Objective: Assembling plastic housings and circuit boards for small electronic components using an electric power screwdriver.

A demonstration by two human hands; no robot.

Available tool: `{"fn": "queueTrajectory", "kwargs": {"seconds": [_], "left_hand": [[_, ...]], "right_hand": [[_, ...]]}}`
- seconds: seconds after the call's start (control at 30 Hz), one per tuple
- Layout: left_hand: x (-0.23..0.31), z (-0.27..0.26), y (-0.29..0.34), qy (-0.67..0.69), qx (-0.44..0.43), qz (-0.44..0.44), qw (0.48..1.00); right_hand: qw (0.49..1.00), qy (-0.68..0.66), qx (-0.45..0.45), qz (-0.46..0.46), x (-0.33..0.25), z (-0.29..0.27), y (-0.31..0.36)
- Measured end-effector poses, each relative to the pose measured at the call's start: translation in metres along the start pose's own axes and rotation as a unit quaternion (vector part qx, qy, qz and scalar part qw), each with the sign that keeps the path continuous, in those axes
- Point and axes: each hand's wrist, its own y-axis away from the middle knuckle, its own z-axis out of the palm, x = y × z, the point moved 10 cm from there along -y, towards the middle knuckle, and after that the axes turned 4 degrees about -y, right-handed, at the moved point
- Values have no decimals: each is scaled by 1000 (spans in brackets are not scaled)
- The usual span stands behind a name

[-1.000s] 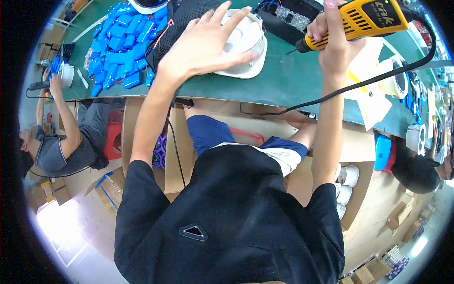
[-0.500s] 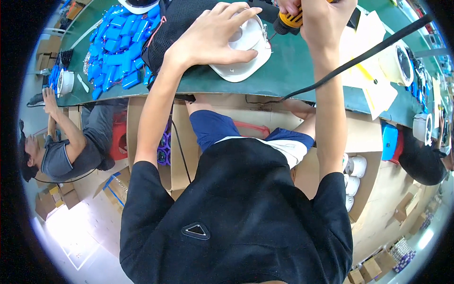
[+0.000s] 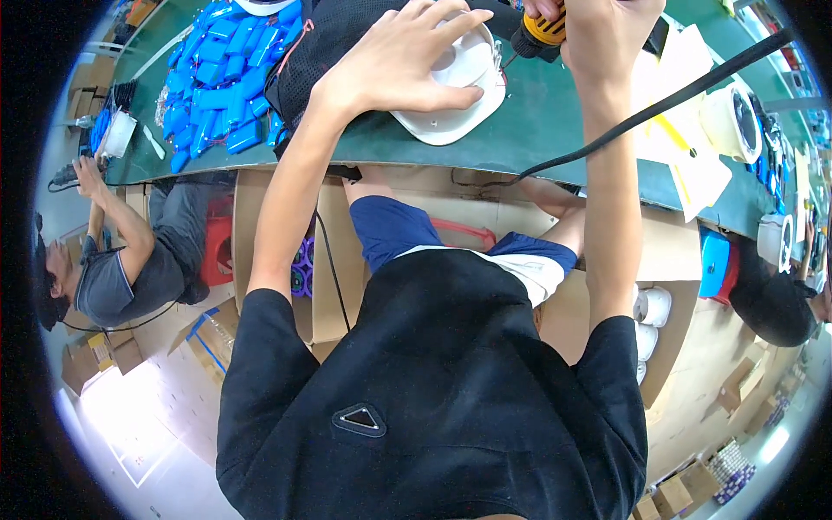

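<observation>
My left hand (image 3: 407, 62) grips a white plastic housing (image 3: 442, 126) from above, thumb across its near part and fingers over its far side. The housing lies on the green tabletop near the edge. To its right, my right hand (image 3: 607, 39) is closed round a yellow-and-black electric screwdriver (image 3: 542, 35), partly cut off by the upper edge of the view. The tool's dark front end points left, with a thin bit reaching toward the housing's right side. Whether the bit touches the housing, I cannot tell.
Many blue wrapped packs (image 3: 217, 82) are heaped left of a black mesh bag (image 3: 321, 52). A thick black cable (image 3: 659, 108) crosses over my right forearm. Papers (image 3: 693, 178) and a round white part (image 3: 731, 121) lie right. A co-worker (image 3: 130, 277) sits at left.
My left hand and the housing have shifted slightly right and away from me. The screwdriver and my right hand have also moved a little right.
</observation>
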Motion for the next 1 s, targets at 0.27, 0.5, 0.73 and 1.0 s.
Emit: {"fn": "queueTrajectory", "kwargs": {"seconds": [0.27, 0.5, 0.73, 1.0], "left_hand": [[1, 3, 0, -32, 6, -11, 999], [2, 2, -1, -39, 9, -22, 999], [-5, 4, 1, 1, -14, -25, 1000], [0, -6, -3, -21, -41, 6, 999]], "right_hand": [[1000, 24, 1, 9, 5, 2, -3], [999, 34, -26, 24, 6, 6, -4], [998, 33, 44, -37, -10, -8, -5], [993, 96, 46, -60, -9, -34, -3]]}}
